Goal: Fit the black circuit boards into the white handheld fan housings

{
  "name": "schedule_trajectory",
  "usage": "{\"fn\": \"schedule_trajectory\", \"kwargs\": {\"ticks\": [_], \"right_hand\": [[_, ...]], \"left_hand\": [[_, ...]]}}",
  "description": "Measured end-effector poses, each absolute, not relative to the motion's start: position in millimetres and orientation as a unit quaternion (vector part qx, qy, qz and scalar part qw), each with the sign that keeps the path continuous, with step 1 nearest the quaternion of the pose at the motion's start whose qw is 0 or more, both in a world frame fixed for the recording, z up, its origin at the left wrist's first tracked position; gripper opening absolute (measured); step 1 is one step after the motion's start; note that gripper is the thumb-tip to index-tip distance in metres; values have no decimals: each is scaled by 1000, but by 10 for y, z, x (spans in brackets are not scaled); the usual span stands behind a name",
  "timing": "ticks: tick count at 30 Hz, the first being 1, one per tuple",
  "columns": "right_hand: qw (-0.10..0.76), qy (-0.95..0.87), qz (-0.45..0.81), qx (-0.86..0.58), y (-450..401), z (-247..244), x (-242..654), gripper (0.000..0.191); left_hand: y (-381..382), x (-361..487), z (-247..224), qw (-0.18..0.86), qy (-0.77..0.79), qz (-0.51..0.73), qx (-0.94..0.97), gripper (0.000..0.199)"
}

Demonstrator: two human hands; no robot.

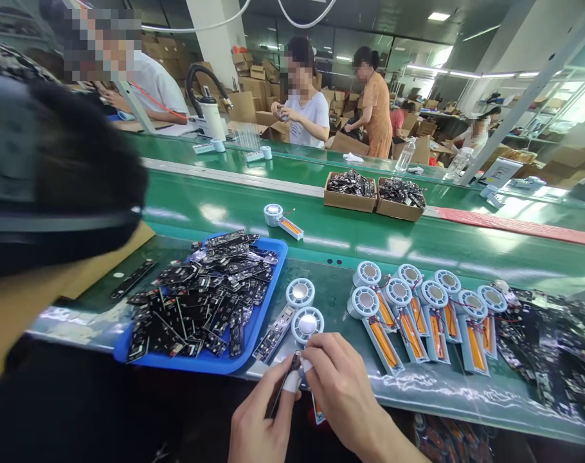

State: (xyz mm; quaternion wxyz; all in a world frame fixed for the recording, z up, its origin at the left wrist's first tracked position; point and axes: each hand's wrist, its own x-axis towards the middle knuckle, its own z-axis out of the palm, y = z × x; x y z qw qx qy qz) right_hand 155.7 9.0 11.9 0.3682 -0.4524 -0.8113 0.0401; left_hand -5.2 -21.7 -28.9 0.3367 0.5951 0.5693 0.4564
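My left hand (266, 411) pinches a narrow black circuit board (285, 384) upright between thumb and fingers. My right hand (341, 392) is closed at the board's upper end; what its fingertips pinch is hidden. White coverings show on fingers of both hands. Just beyond them lies a light-blue handheld fan body (307, 325) with a round silver centre; its orange-filled handle shows partly below my right hand. Behind it, another fan body (300, 293) has a circuit board (274, 333) over its handle.
On the left, a blue tray (281, 257) holds piled circuit boards. Several fan bodies (398, 321) with orange batteries stand right, beside more boards (553, 347). One fan body (283, 220) lies on the green belt (200, 193). Across it are two cardboard boxes (350, 203) and co-workers. A dark-capped head (61, 167) intrudes left.
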Motion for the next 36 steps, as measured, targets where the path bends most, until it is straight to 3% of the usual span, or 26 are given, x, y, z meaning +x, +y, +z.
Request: {"fn": "schedule_trajectory", "kwargs": {"ticks": [4,9,17,21,27,32,36], "right_hand": [[372,-807,61,-454,108,111,1575,20],[356,-816,93,-446,135,130,1620,21],[350,-772,294,-442,221,253,1726,25],[329,-779,291,-447,241,276,1717,20],[379,-757,246,-473,219,216,1645,21],[404,-707,268,-515,58,290,1799,36],[389,-691,279,-542,-37,288,1864,20]], "left_hand": [[-164,-107,-296,278,541,462,645,26],[-74,-157,-178,356,518,454,631,26],[41,-177,37,384,474,488,624,19],[79,-189,40,371,463,489,640,19],[106,-177,69,424,504,434,615,23],[85,-222,97,479,514,372,607,41],[65,-248,139,479,510,327,635,46]]}}
